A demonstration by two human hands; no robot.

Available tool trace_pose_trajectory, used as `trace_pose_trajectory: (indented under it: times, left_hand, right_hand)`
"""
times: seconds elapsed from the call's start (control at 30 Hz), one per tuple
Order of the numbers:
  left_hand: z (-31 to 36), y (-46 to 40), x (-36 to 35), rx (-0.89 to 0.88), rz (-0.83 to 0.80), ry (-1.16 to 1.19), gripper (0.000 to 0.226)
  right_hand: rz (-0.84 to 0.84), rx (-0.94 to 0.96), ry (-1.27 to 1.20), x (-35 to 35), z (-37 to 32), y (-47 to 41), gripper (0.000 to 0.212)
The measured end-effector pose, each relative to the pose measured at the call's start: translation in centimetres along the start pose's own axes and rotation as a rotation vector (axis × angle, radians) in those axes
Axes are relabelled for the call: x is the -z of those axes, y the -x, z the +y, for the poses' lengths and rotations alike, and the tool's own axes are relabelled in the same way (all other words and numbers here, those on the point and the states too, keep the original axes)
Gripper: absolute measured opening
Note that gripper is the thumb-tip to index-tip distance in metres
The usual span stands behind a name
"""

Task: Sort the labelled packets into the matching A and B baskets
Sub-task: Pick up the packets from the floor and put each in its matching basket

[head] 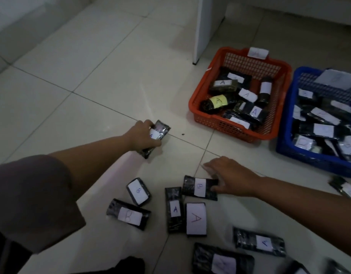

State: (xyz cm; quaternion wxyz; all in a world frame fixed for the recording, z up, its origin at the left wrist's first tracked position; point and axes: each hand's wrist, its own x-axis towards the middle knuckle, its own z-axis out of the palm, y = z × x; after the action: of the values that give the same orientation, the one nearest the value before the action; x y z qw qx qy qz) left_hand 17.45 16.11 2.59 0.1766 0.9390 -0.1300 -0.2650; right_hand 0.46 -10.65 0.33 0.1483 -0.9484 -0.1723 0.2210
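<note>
My left hand [144,136] grips a black packet [159,133] with a white label, held out over the floor left of the baskets. My right hand [230,177] reaches down onto a black packet labelled B [199,187], thumb at its right end and fingers over its top edge. Several more black packets lie on the tiles: two marked B [138,191] [129,214] and others marked A [175,209] [196,218] [260,243]. The red basket [247,133] holds several A packets. The blue basket [285,135] on its right holds several packets with faint labels.
A white furniture leg [205,28] stands behind the red basket. One packet [344,187] lies on the floor in front of the blue basket. More packets [223,262] lie along the bottom edge. Pale floor tiles stretch to the left and back.
</note>
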Motion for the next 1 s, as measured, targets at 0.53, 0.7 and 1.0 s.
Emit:
trace_pose_trajectory:
  times: [0.53,0.7,1.0]
  left_hand:
    - [10.6,2.3,-1.0,-0.429,-0.098,-0.016,0.057]
    - [15.0,0.5,0.9,-0.496,0.131,0.069,0.063]
    - [22.5,-6.1,-0.7,-0.529,0.261,0.091,0.073]
  right_hand:
    - [0.12,-0.07,-0.142,-1.5,0.4,0.1,0.047]
    - [0.374,-0.293,-0.371,4.0,3.3,2.2,0.038]
    - [0.961,-0.576,-0.86,11.1,8.7,7.9,0.049]
